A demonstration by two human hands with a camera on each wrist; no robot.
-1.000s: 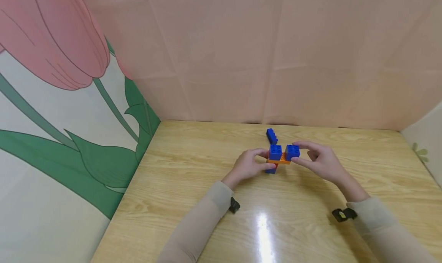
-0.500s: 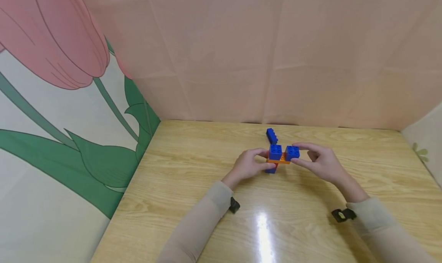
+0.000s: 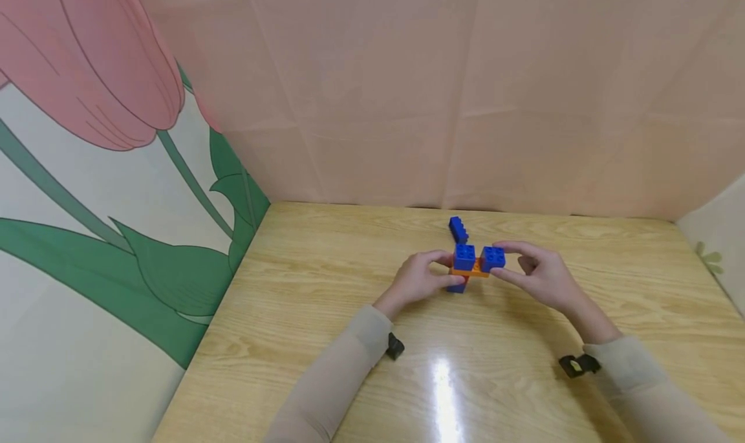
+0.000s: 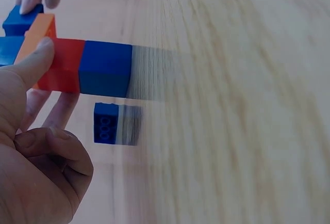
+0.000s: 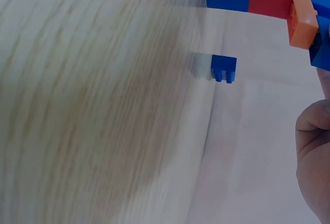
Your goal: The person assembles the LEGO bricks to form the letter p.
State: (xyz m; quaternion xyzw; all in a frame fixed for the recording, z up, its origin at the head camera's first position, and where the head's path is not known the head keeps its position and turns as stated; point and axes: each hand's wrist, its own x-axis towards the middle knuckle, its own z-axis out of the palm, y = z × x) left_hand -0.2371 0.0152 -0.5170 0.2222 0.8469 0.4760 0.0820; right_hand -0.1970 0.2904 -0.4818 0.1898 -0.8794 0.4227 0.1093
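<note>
A stack of bricks stands on the table: a blue brick (image 4: 105,69) at the bottom, a red brick (image 4: 67,65) over it, then an orange brick (image 4: 38,35) lying across. On the orange brick's left end sits a blue brick (image 3: 464,257); at its right end is another blue brick (image 3: 493,257). My left hand (image 3: 416,278) grips the stack from the left, thumb in front. My right hand (image 3: 544,275) pinches the right blue brick between thumb and index finger. Whether that brick is fully seated on the orange one, I cannot tell.
Behind the stack a loose blue brick (image 3: 458,229) lies on the wooden table (image 3: 326,249). A pink cloth (image 3: 372,107) hangs along the table's back edge, and a panel with a painted tulip stands at the left.
Over the last second the right blue brick has gone down slightly against the orange brick, with my right fingers still on it. My left hand stays in place.
</note>
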